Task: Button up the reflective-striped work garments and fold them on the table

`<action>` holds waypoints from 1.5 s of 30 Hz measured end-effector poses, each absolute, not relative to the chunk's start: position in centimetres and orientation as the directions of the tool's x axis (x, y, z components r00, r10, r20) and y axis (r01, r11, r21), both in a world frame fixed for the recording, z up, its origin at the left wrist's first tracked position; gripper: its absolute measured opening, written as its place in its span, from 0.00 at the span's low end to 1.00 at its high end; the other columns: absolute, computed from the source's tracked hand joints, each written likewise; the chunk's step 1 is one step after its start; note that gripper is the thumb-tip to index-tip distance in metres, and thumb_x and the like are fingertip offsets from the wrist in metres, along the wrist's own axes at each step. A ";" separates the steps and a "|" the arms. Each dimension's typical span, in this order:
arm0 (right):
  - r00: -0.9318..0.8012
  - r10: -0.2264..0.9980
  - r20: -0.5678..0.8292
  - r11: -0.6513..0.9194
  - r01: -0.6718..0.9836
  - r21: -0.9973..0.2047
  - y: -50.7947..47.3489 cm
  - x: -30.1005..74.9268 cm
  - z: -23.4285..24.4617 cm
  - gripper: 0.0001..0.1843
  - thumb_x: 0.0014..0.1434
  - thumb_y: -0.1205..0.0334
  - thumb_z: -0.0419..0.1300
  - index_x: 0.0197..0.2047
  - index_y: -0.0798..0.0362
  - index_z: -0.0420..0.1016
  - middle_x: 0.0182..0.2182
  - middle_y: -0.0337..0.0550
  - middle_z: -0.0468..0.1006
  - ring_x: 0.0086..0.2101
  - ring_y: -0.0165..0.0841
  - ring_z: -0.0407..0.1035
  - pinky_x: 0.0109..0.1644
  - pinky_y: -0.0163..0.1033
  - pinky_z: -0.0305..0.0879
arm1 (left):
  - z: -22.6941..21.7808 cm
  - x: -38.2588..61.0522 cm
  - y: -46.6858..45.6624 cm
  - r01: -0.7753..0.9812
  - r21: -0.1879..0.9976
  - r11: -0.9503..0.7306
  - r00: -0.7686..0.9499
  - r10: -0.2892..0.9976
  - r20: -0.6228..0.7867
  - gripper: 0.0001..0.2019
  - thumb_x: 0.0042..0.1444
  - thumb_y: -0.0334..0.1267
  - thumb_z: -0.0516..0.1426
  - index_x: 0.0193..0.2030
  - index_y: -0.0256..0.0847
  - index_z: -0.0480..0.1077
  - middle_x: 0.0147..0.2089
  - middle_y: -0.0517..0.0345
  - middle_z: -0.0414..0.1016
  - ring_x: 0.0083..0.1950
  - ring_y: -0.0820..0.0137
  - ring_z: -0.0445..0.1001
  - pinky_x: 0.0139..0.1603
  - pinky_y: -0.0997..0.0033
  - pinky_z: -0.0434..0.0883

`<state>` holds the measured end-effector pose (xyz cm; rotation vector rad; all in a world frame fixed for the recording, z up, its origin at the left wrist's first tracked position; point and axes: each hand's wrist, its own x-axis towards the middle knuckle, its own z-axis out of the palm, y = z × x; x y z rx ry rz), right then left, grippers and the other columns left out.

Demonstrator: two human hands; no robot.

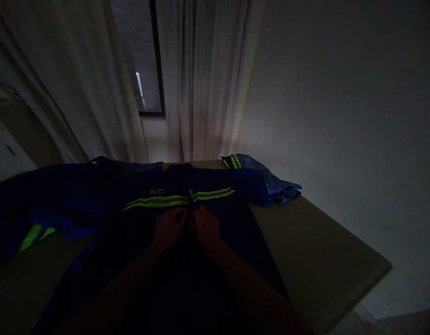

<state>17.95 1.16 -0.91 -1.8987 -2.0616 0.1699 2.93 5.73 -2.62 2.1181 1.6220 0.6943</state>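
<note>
A dark blue work jacket with yellow-green reflective stripes lies spread, front side up, on a padded table. My left hand and my right hand meet at its front opening, just below the chest stripe. Both sets of fingers are closed in a pinch on the jacket's two front edges, almost touching each other. The stripe halves sit slightly out of line at the opening. Any button or zip between the fingertips is hidden by the hands and the dim light.
Another blue garment with a reflective stripe lies on the left. A folded blue garment rests at the back right, partly under the jacket's sleeve. The table's corner points right, beside a pale wall. Curtains hang behind.
</note>
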 end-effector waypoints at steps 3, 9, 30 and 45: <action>-0.072 0.982 0.172 0.119 0.952 -0.282 1.1 17.8 -0.9 0.12 0.73 0.52 0.53 0.48 0.48 0.75 0.48 0.43 0.77 0.41 0.32 0.76 0.40 0.35 0.66 | -3.0 2.9 5.7 0.772 0.577 -0.267 0.205 0.964 0.170 0.14 0.67 0.44 0.52 0.50 0.48 0.78 0.51 0.57 0.83 0.54 0.61 0.79 0.59 0.58 0.66; -0.129 0.976 0.176 0.172 0.951 -0.258 1.5 18.0 -1.2 0.12 0.75 0.57 0.50 0.48 0.48 0.74 0.48 0.42 0.76 0.40 0.32 0.75 0.40 0.35 0.66 | -3.6 2.9 5.7 0.729 0.607 -0.317 0.207 0.947 0.246 0.13 0.67 0.43 0.52 0.50 0.48 0.76 0.55 0.57 0.81 0.58 0.62 0.76 0.62 0.58 0.65; 0.004 0.984 0.175 0.058 0.936 -0.346 1.8 18.5 -1.4 0.13 0.74 0.56 0.51 0.46 0.48 0.76 0.46 0.43 0.78 0.40 0.33 0.74 0.41 0.35 0.65 | -3.9 2.6 6.2 0.764 0.502 -0.405 0.338 0.914 0.223 0.16 0.65 0.39 0.52 0.55 0.49 0.76 0.58 0.57 0.80 0.59 0.62 0.77 0.63 0.58 0.68; -0.085 0.994 0.075 0.109 0.887 -0.448 -1.3 17.9 0.2 0.24 0.61 0.46 0.61 0.57 0.43 0.67 0.49 0.44 0.74 0.42 0.40 0.74 0.43 0.42 0.66 | -3.4 4.1 7.6 0.862 0.297 -0.411 0.353 0.907 0.231 0.20 0.64 0.34 0.53 0.62 0.48 0.71 0.75 0.46 0.61 0.76 0.49 0.57 0.72 0.28 0.47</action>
